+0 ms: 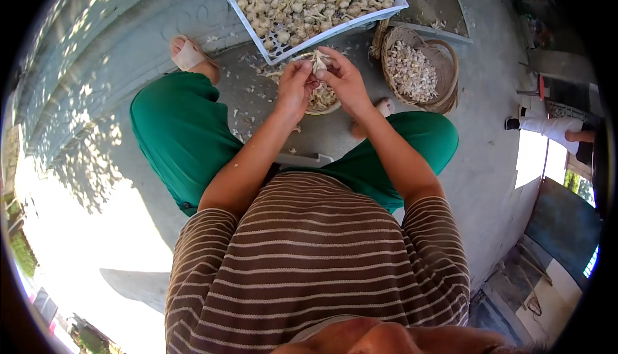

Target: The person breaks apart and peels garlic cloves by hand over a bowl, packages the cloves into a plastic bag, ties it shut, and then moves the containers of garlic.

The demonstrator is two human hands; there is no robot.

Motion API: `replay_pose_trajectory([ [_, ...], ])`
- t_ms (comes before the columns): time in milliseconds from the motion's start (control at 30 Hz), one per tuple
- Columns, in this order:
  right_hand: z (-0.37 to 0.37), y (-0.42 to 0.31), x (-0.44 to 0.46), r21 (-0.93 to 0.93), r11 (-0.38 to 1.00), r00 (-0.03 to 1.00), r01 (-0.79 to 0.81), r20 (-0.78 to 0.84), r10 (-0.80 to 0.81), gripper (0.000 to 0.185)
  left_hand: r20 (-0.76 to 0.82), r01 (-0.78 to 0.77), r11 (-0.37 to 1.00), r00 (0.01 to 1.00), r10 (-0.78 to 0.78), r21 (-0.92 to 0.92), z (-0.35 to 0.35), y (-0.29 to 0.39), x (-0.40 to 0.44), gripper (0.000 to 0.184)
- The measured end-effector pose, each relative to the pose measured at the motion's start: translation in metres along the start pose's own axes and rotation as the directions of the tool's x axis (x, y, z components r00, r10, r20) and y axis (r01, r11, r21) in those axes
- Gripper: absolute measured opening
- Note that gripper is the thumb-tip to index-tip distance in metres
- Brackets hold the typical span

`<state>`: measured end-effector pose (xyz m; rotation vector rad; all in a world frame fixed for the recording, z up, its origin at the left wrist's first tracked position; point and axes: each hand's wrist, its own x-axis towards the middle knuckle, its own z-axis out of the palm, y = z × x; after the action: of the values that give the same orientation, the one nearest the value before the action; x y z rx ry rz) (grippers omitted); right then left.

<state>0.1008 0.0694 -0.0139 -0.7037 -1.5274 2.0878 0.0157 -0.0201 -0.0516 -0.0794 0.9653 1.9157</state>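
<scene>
Clearly, pale, papery garlic bulb (319, 64) pinched between left hand (295, 88) and right hand (346, 83), above round, pale-rimmed bowl (324, 113). Best use light, even thumb pressure, bulb low over bowl, so loose skin drops inside.

Single head-worn view, close above, forward and steeply down.

At twelve o'clock, the view's top edge crops the crate (341, 32). The left hand (295, 88) and right hand (346, 82) partly hide the garlic bulb (318, 64) and the basin (323, 112) beneath. Toward three o'clock, the dark border cuts off another person (550, 126).
</scene>
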Motion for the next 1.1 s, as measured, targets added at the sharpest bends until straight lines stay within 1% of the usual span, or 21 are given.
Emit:
replay_pose_trajectory([
  [33,-0.005,0.004,0.0,0.005,1.0,1.0,0.006,-0.002,-0.006,0.027,0.041,0.002,0.999,0.999,-0.003,0.039,0.001,0.001,-0.002,0.018],
  [67,-0.013,0.011,0.001,-0.05,0.998,0.998,0.05,0.037,-0.048,0.025,0.082,0.002,0.997,0.997,-0.009,0.077,0.001,0.002,-0.003,0.016],
  [100,-0.016,0.011,0.001,-0.104,0.99,0.993,0.094,0.076,-0.086,0.023,0.088,0.002,0.997,0.996,-0.01,0.083,0.002,0.003,-0.006,0.016],
  [133,-0.02,0.01,-0.002,-0.101,0.99,0.993,0.099,0.069,-0.093,0.023,0.102,0.004,0.989,0.995,-0.019,0.146,0.003,0.005,-0.008,0.015],
  [167,-0.024,0.01,-0.003,-0.22,0.966,0.99,0.137,0.075,-0.124,0.02,0.116,0.004,0.978,0.993,-0.029,0.207,0.005,0.005,-0.011,0.014],
  [200,-0.026,0.006,-0.005,-0.336,0.926,0.985,0.172,0.082,-0.153,0.017,0.124,0.004,0.977,0.992,-0.031,0.213,0.01,0.006,-0.014,0.014],
  [233,-0.027,0.003,-0.006,-0.334,0.926,0.984,0.175,0.073,-0.16,0.017,0.183,-0.036,0.976,0.983,-0.004,0.214,0.014,0.007,-0.019,0.013],
  [267,-0.028,0.001,-0.008,-0.192,0.976,0.994,0.104,0.049,-0.096,0.017,0.241,-0.075,0.975,0.97,0.023,0.211,0.017,0.007,-0.021,0.012],
  [300,-0.028,-0.001,-0.009,-0.045,0.998,0.999,0.032,0.037,-0.031,0.017,0.246,-0.074,0.974,0.969,0.019,0.215,0.017,0.005,-0.02,0.012],
  [333,-0.028,-0.002,-0.01,-0.043,0.998,0.999,0.036,0.033,-0.034,0.017,0.264,-0.146,0.938,0.962,0.062,0.314,0.015,0.004,-0.019,0.01],
  [367,-0.028,-0.002,-0.011,0.05,0.999,0.999,0.003,0.054,-0.006,0.016,0.284,-0.216,0.888,0.953,0.102,0.406,0.013,0.003,-0.018,0.009],
  [400,-0.028,-0.002,-0.012,0.142,0.989,0.997,-0.033,0.078,0.022,0.016,0.284,-0.215,0.887,0.954,0.1,0.409,0.012,0.004,-0.018,0.009],
  [533,-0.029,0.0,-0.014,0.199,0.977,0.995,-0.074,0.08,0.06,0.017,0.256,-0.173,0.922,0.963,0.085,0.346,0.008,0.004,-0.018,0.007],
  [600,-0.029,-0.001,-0.015,0.31,0.935,0.985,-0.175,0.039,0.171,0.019,0.234,-0.146,0.938,0.97,0.072,0.313,0.01,0.006,-0.019,0.007],
  [767,-0.031,-0.001,-0.01,0.416,0.878,0.972,-0.235,0.123,0.202,0.018,0.143,-0.069,0.974,0.989,0.039,0.216,0.022,0.011,-0.023,0.007],
  [867,-0.035,-0.002,-0.007,0.471,0.837,0.96,-0.278,0.156,0.232,0.019,0.176,-0.025,0.985,0.984,-0.006,0.171,0.017,0.013,-0.019,0.008],
  [967,-0.034,-0.01,-0.008,0.505,0.799,0.945,-0.326,0.202,0.257,0.019,0.135,0.026,0.986,0.99,-0.049,0.166,0.023,0.018,-0.022,0.009],
  [1000,-0.033,-0.013,-0.009,0.52,0.778,0.935,-0.353,0.236,0.266,0.018,0.134,0.029,0.986,0.99,-0.051,0.165,0.021,0.016,-0.02,0.009],
  [1033,-0.033,-0.011,-0.009,0.521,0.777,0.934,-0.354,0.234,0.268,0.018,0.177,-0.017,0.978,0.984,-0.021,0.21,0.018,0.014,-0.019,0.009],
  [1067,-0.032,-0.009,-0.009,0.418,0.855,0.95,-0.306,0.198,0.243,0.016,0.221,-0.065,0.965,0.975,0.008,0.252,0.015,0.012,-0.017,0.01],
  [1100,-0.03,-0.008,-0.009,0.306,0.917,0.963,-0.255,0.167,0.212,0.014,0.22,-0.064,0.966,0.976,0.007,0.252,0.017,0.012,-0.019,0.01],
])
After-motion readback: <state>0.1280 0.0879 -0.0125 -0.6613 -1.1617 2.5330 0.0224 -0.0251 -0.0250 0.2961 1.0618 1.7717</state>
